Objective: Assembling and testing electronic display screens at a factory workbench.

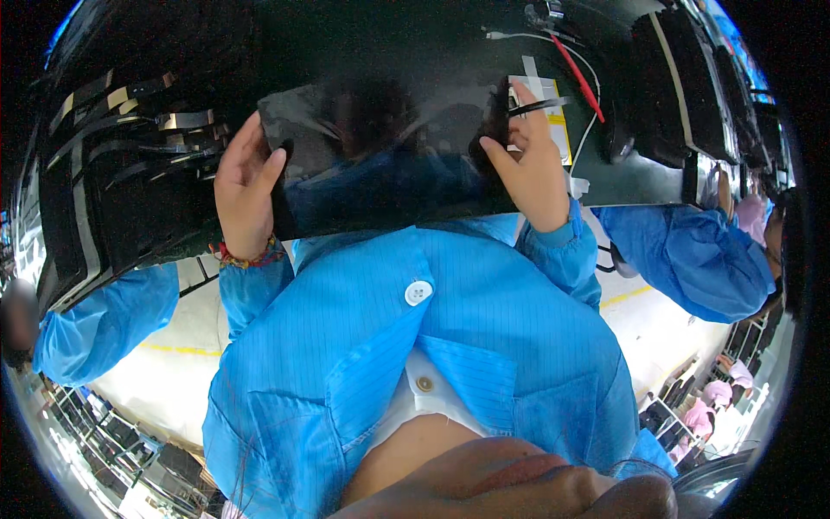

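Observation:
A dark, glossy rectangular panel point(389, 177) spans the space between my hands, tilted or flat I cannot tell, with reflections across its face. My left hand point(245, 190) grips its left edge, thumb on the near face and fingers partly hidden behind. At the opposite edge my right hand point(538, 169) holds it between thumb and fingers. A thin dark strip with a shiny end point(543, 105) crosses my right fingers; whether it joins the panel I cannot tell. Beneath that hand lies a white card with a yellow border point(558, 143), partly covered.
On the dark table point(640, 177), a red pen-like stick point(577, 76) and a white cable point(595, 69) lie at the upper right. Several dark pieces with shiny strips point(186, 121) fill the left side. Dark stacked items point(692, 86) stand far right. Other people's blue sleeves point(692, 255) flank me.

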The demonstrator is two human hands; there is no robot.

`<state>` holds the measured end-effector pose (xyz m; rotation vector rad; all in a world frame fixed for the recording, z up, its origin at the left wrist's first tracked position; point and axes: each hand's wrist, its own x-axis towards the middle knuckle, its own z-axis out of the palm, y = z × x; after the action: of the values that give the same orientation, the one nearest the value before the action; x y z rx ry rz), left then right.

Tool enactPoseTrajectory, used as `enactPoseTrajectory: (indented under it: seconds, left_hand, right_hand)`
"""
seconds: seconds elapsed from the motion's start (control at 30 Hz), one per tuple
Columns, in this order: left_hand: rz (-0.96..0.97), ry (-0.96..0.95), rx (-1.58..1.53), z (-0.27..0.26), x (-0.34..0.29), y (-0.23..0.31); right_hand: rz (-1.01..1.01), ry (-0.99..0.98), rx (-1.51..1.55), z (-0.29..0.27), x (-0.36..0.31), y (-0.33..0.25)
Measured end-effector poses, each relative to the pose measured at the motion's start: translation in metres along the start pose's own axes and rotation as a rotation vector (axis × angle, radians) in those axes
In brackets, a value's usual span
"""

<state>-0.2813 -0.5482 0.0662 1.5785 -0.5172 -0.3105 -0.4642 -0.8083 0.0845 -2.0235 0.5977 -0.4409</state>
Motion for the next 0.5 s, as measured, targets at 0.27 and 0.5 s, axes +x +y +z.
enactPoseTrajectory:
  seconds: [0.27,0.5]
  left_hand:
    - [0.234,0.088,0.028,-0.015,-0.023,0.029]
    - [0.730,-0.144,0.446,-0.023,-0.001,-0.007]
  right_hand:
    - [-0.428,0.126,0.297,-0.019,0.013,-0.011]
    - [-0.384,-0.114,0.061,-0.003,0.043,0.042]
